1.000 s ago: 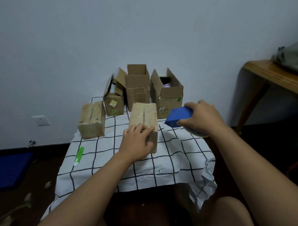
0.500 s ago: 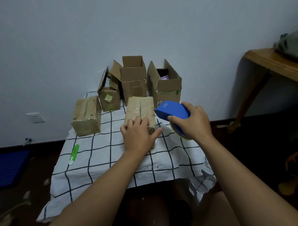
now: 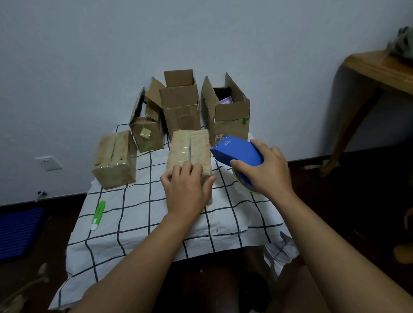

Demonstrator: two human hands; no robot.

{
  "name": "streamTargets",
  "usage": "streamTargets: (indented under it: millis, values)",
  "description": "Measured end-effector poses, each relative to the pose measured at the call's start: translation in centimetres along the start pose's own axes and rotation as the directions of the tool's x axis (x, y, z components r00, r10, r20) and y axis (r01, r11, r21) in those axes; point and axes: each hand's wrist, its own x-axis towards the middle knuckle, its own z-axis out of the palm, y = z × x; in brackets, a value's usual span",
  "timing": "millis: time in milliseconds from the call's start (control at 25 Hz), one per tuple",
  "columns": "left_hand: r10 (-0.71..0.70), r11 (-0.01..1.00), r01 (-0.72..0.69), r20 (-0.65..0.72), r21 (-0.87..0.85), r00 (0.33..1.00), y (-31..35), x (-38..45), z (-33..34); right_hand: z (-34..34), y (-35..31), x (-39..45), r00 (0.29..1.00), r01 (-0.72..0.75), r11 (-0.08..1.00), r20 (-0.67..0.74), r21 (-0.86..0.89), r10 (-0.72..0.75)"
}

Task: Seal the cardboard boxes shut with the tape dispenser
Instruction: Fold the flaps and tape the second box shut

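A closed, tape-covered cardboard box (image 3: 189, 148) lies in the middle of the checked cloth. My left hand (image 3: 187, 188) presses on its near end and holds it. My right hand (image 3: 266, 170) grips a blue tape dispenser (image 3: 236, 150) with a yellowish tape roll, just right of that box, its nose pointing at the box's far right edge. A second taped box (image 3: 115, 159) lies to the left. Three open boxes stand at the back: a small one (image 3: 146, 131), a tall one (image 3: 180, 106) and one (image 3: 228, 115) with something pale inside.
A green and white utility knife (image 3: 98, 214) lies on the cloth (image 3: 137, 224) at the near left. A wooden table (image 3: 386, 73) stands at the right. A blue mat (image 3: 11, 233) lies on the dark floor at the left. A wall socket (image 3: 48, 163) sits low on the wall.
My right hand has brought the dispenser leftward and closer to the middle box. My left hand stays on the box's near end. The view has shifted slightly downward.
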Motion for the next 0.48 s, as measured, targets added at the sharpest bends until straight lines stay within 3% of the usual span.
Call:
streamTargets:
  millis: [480]
  values:
    - [0.027, 0.996, -0.02, 0.079, -0.089, 0.996, -0.7, 0.4, -0.9, -0.1, -0.1, -1.3, 1.0, 0.021, 0.998, 0.019, 0.051, -0.022]
